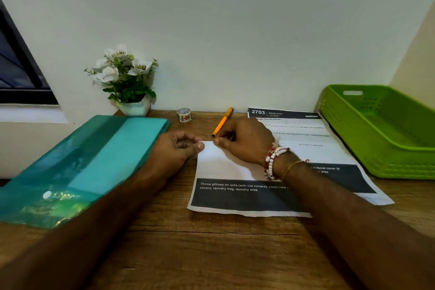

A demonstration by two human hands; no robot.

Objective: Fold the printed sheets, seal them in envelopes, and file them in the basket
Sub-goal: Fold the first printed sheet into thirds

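Right hand (244, 141) covering printed sheet (235, 195), text hidden

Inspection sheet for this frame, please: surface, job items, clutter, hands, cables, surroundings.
Surface: wooden desk, against a pale wall.
Job's things: top printed sheet partly folded, lying over a second sheet; green basket at right, no envelopes visible inside; teal folder at left.
Clutter: orange pen, tape roll, flower pot.
Hands: left hand and right hand both pinch the folded edge.
Cables: nothing seen.
Surroundings: window at far left.
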